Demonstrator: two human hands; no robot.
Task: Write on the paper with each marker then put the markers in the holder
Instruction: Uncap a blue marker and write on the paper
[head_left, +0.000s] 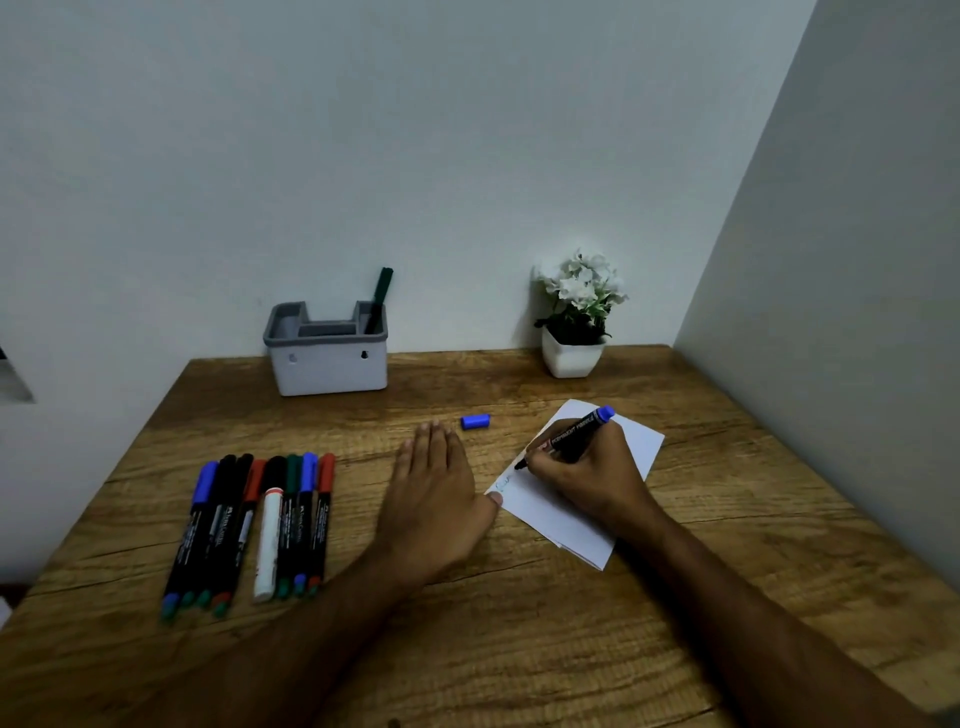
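A wooden table (519, 649) stands in the corner of a room with pale walls. At about 5 o'clock in the view, the right hand (582, 473) is curled around a blue marker (574, 435) in a writing grip, and it rests on the paper (641, 441). The long axis of this marker runs from 8 o'clock to 2 o'clock: the dark tip points down-left and touches the sheet, the blue end points up-right, away from the person. Some small faint lines are beside the tip (I cannot read them).

The left hand (434, 499) lies flat on the table with straight fingers, holding nothing; its thumb touches the left corner of the paper. At 8 o'clock a row of markers (254, 530) lies side by side, eight of them, with caps blue, black, red and green, one with a white body. Their long axes go nearly away from the person, the caps at the far end.

Just beyond the left fingertips lies a blue cap (475, 421), separate, on its side. Farther, at 11 o'clock against the wall, is the grey-and-white holder (327, 364), with one green marker (379, 299) standing in its right compartment, leaning a little right. At 1 o'clock stands a small white pot with white flowers (574, 317).
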